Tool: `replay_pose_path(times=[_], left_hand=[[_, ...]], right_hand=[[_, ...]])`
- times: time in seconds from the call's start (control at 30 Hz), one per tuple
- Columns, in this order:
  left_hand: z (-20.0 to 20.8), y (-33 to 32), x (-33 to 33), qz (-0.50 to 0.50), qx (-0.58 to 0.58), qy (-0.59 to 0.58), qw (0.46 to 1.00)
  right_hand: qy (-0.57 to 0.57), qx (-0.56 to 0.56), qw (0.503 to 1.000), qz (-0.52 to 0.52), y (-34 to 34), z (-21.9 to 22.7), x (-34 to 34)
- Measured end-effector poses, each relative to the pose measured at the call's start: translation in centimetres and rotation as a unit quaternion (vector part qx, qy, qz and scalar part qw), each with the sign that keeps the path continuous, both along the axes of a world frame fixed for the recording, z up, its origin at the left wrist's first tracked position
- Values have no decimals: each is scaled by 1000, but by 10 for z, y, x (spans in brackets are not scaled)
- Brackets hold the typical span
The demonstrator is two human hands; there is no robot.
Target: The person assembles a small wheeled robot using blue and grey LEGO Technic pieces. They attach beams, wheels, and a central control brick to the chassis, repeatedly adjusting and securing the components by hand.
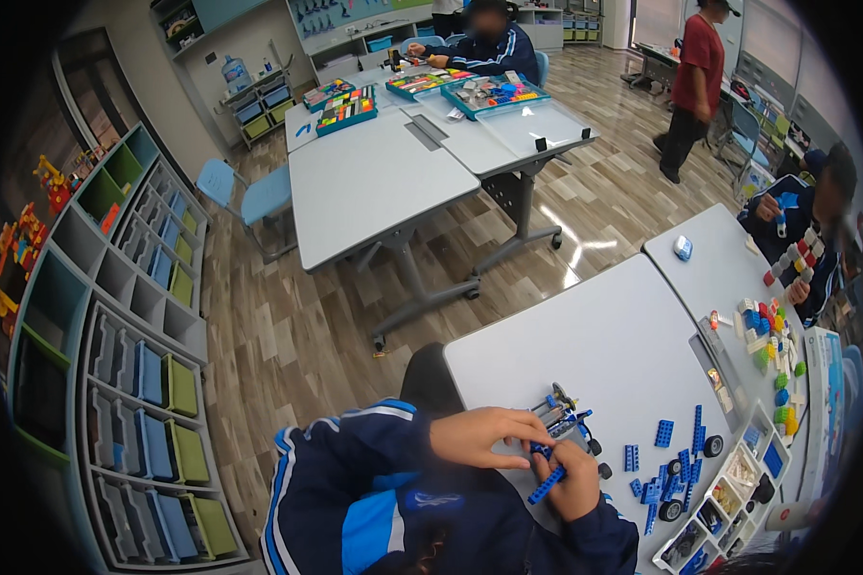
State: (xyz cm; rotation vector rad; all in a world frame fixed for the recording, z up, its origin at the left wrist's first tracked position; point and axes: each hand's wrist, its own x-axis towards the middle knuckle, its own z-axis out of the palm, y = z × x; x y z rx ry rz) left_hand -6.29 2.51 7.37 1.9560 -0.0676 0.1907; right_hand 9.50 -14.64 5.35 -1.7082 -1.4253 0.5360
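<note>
My right hand [572, 482] grips a long blue building beam [547, 485], which slants down toward my body. From the left, my left hand [489, 437] reaches over with its fingertips pinched at a small blue piece [541, 448] at the beam's upper end; whether the two are joined I cannot tell. Just beyond my fingers stands a partly built model [564, 414] with grey and blue parts and dark wheels, partly hidden by my hands. To the right lie loose blue studded bricks [664, 433] and beams, with several black wheels [670, 510] among them.
A white sorting tray [705, 522] of small parts borders the loose pieces on the right. Across the adjoining table a person builds with coloured blocks [786, 369]. Another table [384, 182] with parts trays stands ahead; storage shelves [149, 374] line the left.
</note>
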Motion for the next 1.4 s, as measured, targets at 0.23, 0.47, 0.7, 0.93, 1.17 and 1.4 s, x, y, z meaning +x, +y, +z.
replay_pose_path(times=[0.23, 0.47, 0.7, 0.93, 1.17, 1.4], left_hand=[[-36, -7, 12, 74, -75, 39, 994], [-42, -14, 10, 102, -63, 21, 993], [-47, -7, 13, 89, -5, -49, 995], [-45, -10, 14, 103, 3, -45, 994], [-51, -16, 16, 116, 19, -81, 990], [-44, -14, 16, 102, 47, -75, 991]], right_hand=[[-8, 24, 1000, -13, 0, -3, -5], [6, 23, 1000, -4, -4, -5, 1], [58, 59, 997, -1, -11, 11, 16], [18, 46, 998, -45, -22, 30, 32], [6, 37, 998, -48, -26, 32, 38], [12, 47, 998, -39, -23, 29, 38]])
